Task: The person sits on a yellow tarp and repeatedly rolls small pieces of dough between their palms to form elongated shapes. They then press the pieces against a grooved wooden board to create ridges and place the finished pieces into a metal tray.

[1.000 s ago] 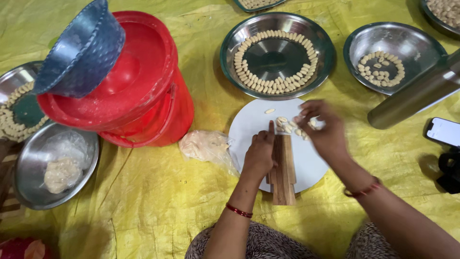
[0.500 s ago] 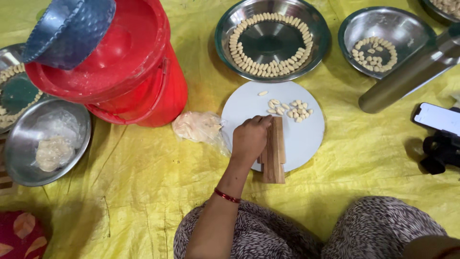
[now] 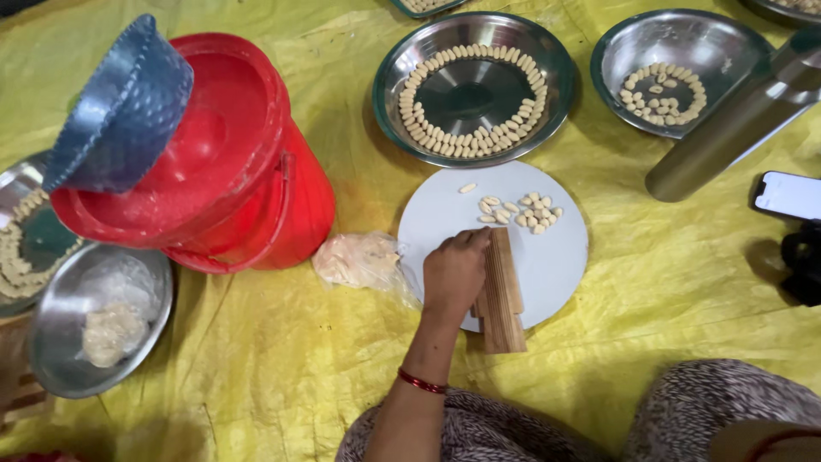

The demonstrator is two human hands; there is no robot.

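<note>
Right hand gone from view since earlier; left hand (image 3: 453,274) curled, gripping ridged wooden board (image 3: 500,295) on round white plate (image 3: 556,257). Small dough shells (image 3: 517,212) far side (loose; board slip could scatter them).

Ridged wooden board (image 3: 500,295), matt white plate (image 3: 556,257), seemingly plastic; glossy steel bowls (image 3: 475,85).

Yellow plastic sheet (image 3: 214,376) covers whole floor, creased and wrinkled, faint stains near centre. No walls, windows or furniture in view. Light soft, even, from above; short dim shadows. Far left corner shows strip of darker bare floor (image 3: 26,7). Near left edge, patch of patterned brown mat (image 3: 17,398) beyond sheet.
</note>
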